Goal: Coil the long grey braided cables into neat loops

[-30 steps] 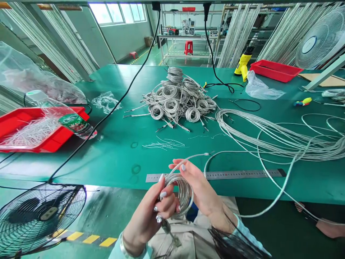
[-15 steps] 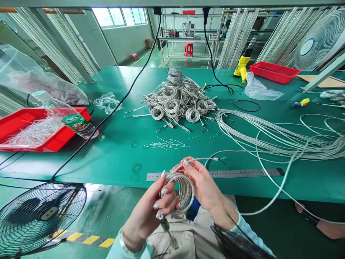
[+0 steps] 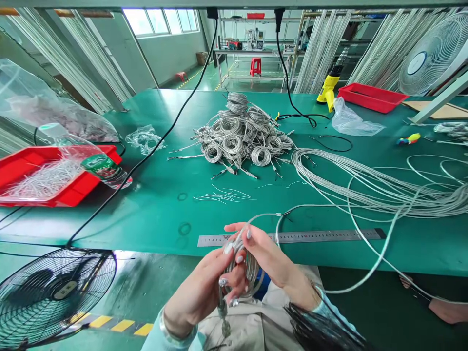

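Observation:
Between my hands, above my lap at the table's front edge, is a coiled clear-sheathed cable (image 3: 252, 273). My left hand (image 3: 210, 280) grips the coil from the left, its fingers wrapped round it; a connector end (image 3: 223, 312) hangs below that hand. Thumb and fingers of my right hand (image 3: 268, 251) close on the top of the same coil. From there the cable's free end arches to the right, over the steel ruler (image 3: 321, 236). Farther back lies a heap of similar coiled cables (image 3: 234, 134).
A red tray of white strips (image 3: 47, 183) and a plastic bottle (image 3: 98, 161) are at the left. Long loose cables (image 3: 383, 187) spread over the right side. A yellow heat gun (image 3: 329, 90) and a red tray (image 3: 373, 97) stand behind. A black cord (image 3: 161, 141) hangs across the table.
The coil has turned more edge-on between my hands. My right hand has shifted slightly left and down, closer to my left fingers, and the cable's free end has moved left.

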